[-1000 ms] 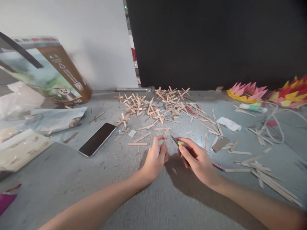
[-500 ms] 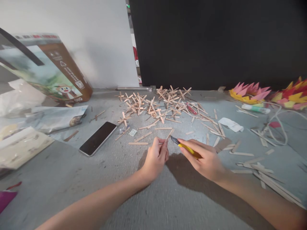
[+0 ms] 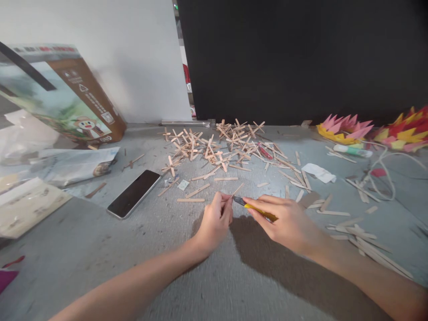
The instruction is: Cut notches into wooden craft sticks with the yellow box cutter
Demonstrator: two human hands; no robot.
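Note:
Pinched in the fingertips of my left hand (image 3: 215,217) is a thin wooden craft stick (image 3: 238,190), its free end pointing up and away to the right. My right hand (image 3: 284,218) is closed around a yellow utility knife (image 3: 262,211). The knife's dark blade end lies against the stick, close to my left fingertips. Both hands are held above the grey table (image 3: 174,281) and cast shadows on it. Beyond them lies a heap of small crossed craft sticks (image 3: 207,147), with several loose flat sticks (image 3: 190,200) in front of it.
A black phone (image 3: 133,194) lies left of my hands. Farther left are a printed box (image 3: 90,98) and plastic packets (image 3: 76,162). To the right are scattered sticks (image 3: 377,252), crumpled paper (image 3: 319,173), a glue stick (image 3: 352,150), a white cable (image 3: 389,178) and pointed paper crowns (image 3: 344,129).
The knife blade has moved down and left along the stick, nearer my left fingertips. The stick now looks thinner, turned edge-on. The whole view has shifted slightly.

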